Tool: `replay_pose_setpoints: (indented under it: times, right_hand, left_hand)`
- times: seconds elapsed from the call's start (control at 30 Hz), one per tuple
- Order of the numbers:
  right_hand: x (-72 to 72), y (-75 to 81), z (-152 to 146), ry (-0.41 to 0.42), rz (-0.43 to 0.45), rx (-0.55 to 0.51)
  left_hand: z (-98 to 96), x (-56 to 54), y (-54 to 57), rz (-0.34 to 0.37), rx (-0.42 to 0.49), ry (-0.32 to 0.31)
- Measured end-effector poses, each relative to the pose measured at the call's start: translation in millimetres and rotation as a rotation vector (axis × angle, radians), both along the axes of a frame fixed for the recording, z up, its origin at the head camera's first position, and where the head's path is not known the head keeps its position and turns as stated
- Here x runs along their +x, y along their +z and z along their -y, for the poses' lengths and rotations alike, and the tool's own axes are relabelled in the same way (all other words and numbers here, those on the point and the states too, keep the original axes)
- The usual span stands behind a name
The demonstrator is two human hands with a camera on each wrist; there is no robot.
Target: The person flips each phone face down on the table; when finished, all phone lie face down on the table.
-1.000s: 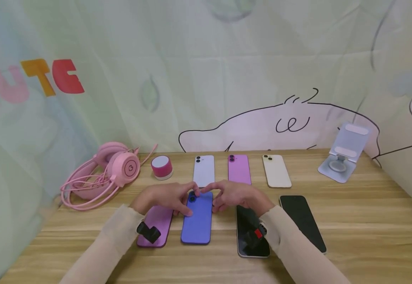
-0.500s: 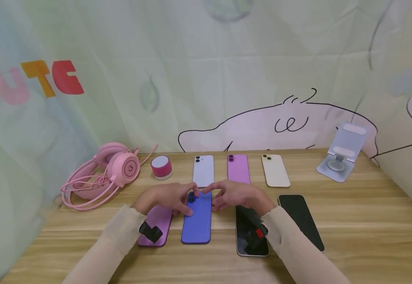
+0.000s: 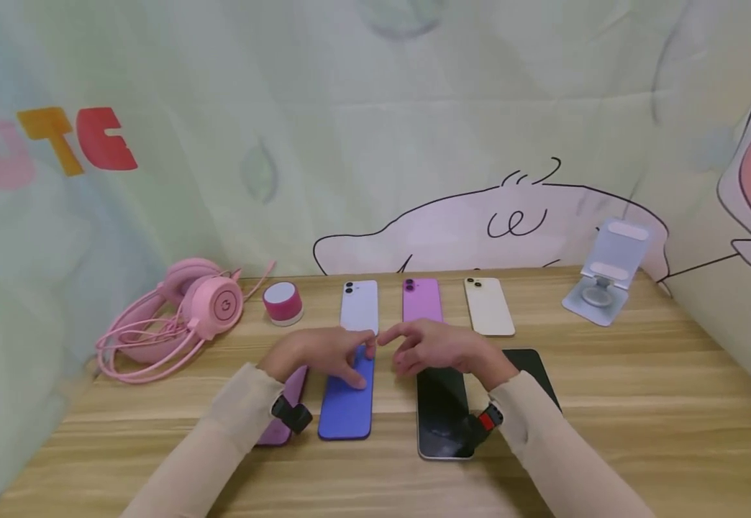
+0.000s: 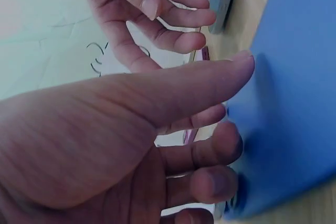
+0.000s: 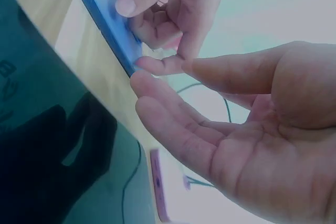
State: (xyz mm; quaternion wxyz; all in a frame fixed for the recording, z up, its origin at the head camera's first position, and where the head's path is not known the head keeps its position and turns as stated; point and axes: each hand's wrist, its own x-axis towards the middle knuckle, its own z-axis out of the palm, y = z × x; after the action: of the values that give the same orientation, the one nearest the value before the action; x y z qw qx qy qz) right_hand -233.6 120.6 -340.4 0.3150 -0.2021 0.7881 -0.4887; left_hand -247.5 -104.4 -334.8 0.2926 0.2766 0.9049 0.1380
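Observation:
A blue phone (image 3: 344, 416) lies on the wooden table with its back up. My left hand (image 3: 330, 352) is over its upper part, thumb extended at the phone's back and index finger bent near its top edge. In the left wrist view the thumb (image 4: 210, 80) is beside the blue surface; whether it touches is hard to tell. My right hand (image 3: 443, 347) hovers above the top of a black-screened phone (image 3: 443, 414), holding nothing. Its fingers are loosely bent, and the index points toward the left hand. The right wrist view shows the hand's reflection in the dark screen (image 5: 31, 114).
Beside the left wrist lies a purple phone (image 3: 278, 430); another dark-screened phone (image 3: 534, 363) is partly behind the right forearm. White (image 3: 359, 306), pink (image 3: 422, 301) and cream (image 3: 490, 309) phones form a back row. Pink headphones (image 3: 188, 309), a small speaker (image 3: 282, 303) and a phone stand (image 3: 608, 273) flank them.
My right hand has moved right, away from the blue phone and over the black-screened one. The left hand has shifted right across the blue phone. The whole head view has turned slightly right.

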Motion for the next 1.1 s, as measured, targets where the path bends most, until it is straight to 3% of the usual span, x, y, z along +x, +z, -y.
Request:
replay_pose_setpoints:
  times: [0.2,0.4,0.7,0.97,1.1]
  right_hand:
    - [-0.5,3.0,-21.5,-0.006,-0.033,0.054]
    - [-2.4,6.1,-45.8,-0.008,-0.04,0.064]
    - [-6.9,7.1,-62.5,-0.042,-0.039,0.113]
    - [-11.2,8.9,-74.4,-0.068,0.049,0.186]
    - [-8.3,6.8,-79.0,-0.077,0.111,0.207]
  left_hand:
    - [-16.1,-3.3,-3.6,-0.026,-0.001,-0.075]
    - [-31.5,-7.1,-7.3,-0.029,0.034,-0.109]
    - [-49.4,-5.6,-12.5,-0.022,0.133,-0.208]
    - [-55.9,-1.7,-15.1,-0.049,0.21,-0.236]
    - [-62.9,5.5,-15.5,-0.01,0.242,-0.246]
